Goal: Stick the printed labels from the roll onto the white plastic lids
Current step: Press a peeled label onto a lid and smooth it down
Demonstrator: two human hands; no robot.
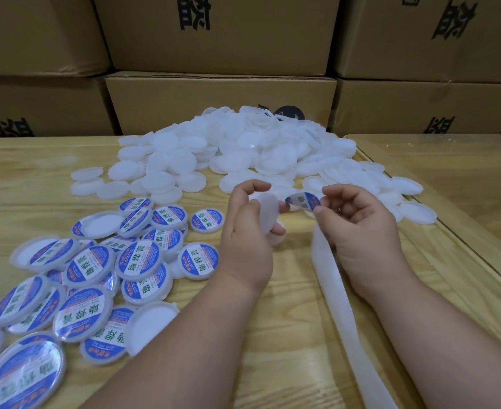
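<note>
Stacked cardboard boxes wall off the back of a pale wooden table, and everything below is placed by the lid in hand, near the middle of the table.

Far to its left and nearer the person lies the pile of labelled lids, blue-and-white faces mostly up, a few flipped over. Behind the lid in hand, towards the boxes, spreads the heap of blank lids.

The left hand grips the lid in hand, fingers and thumb curled round its rim, and holds it tilted on edge above the table. Just to its right, a peeled label is pinched by one edge in the fingertips of the right hand; its free edge is touching or nearly touching the lid. Below the right hand, the spent backing strip trails towards the person; the roll itself is not in view.

The likely step is laying the label down. It is held by one edge only, so it could curl and stick to itself or to a fingertip. With the lid tilted, the label may go on off-centre or skewed, and pressing from the wrong side could trap a wrinkle. The trailing strip could also snag under the forearm.
</note>
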